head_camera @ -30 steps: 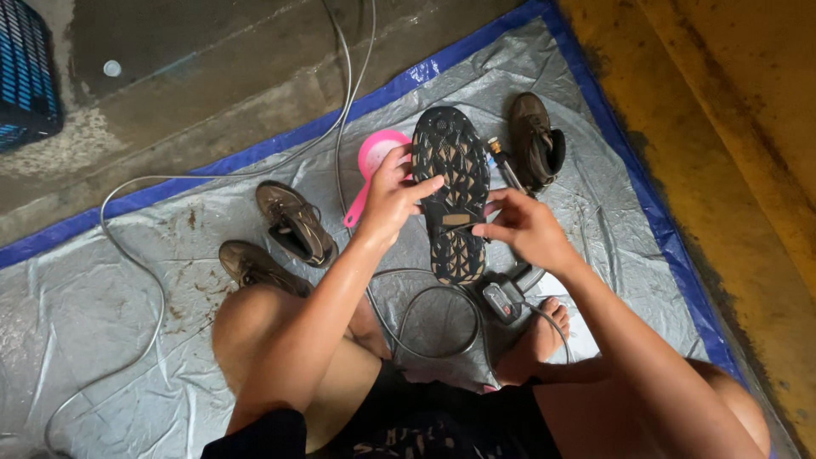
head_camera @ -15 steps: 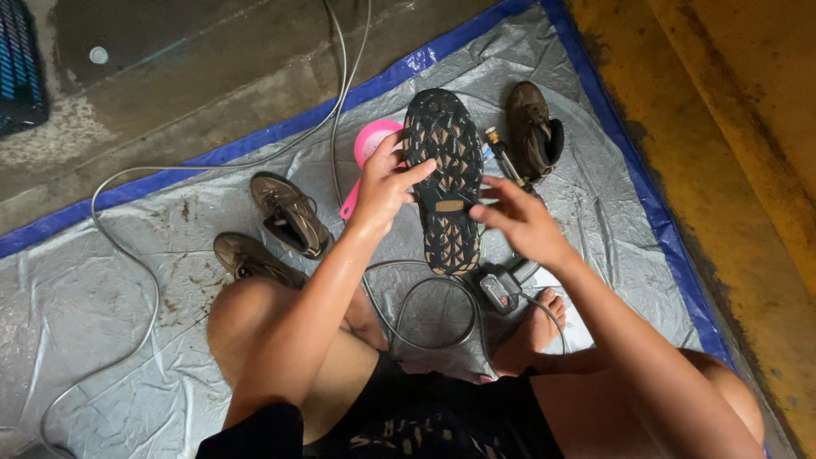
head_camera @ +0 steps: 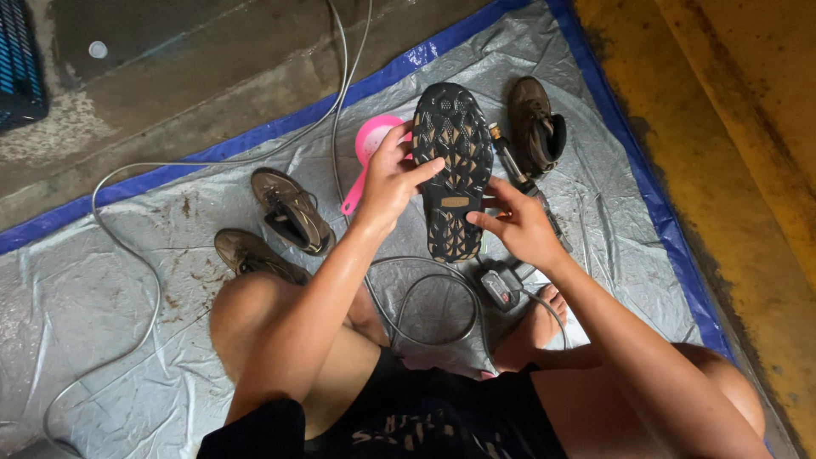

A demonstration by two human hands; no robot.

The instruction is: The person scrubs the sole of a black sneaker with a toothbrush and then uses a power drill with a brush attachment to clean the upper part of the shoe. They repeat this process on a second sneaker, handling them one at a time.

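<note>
Head view, looking down at a seated person with legs crossed on a silver tarp (head_camera: pixel 102 306) edged in blue. Both hands hold a dark shoe (head_camera: pixel 453 170) upside down in front of the person, above the tarp, its black lugged sole facing the camera and its toe pointing away. Left hand (head_camera: pixel 393 180) grips the shoe along its left edge, fingers curled over the rim and the thumb laid across the sole. Right hand (head_camera: pixel 517 223) grasps the heel end from the right, fingertips pressed against the sole near a small tan patch at mid-sole. Just behind the left hand, partly hidden by it, lies a pink scoop (head_camera: pixel 367 153) with its handle pointing down and left. Right of the held shoe, a second brown shoe (head_camera: pixel 535 126) rests on its side on the tarp, and between the two lies a slim tool with a brass-coloured tip (head_camera: pixel 503 153). On the left, two more worn brown shoes lie near each other: one (head_camera: pixel 291 209) tilted with its opening showing, the other (head_camera: pixel 255 255) touching the person's left knee. A grey cable (head_camera: pixel 127 246) runs across the concrete floor and the tarp, loops in front of the legs, and meets a small dark device (head_camera: pixel 501 286) lying just beside the person's bare foot (head_camera: pixel 537 319). Yellow-painted floor (head_camera: pixel 731 170) borders the tarp on the right.
</note>
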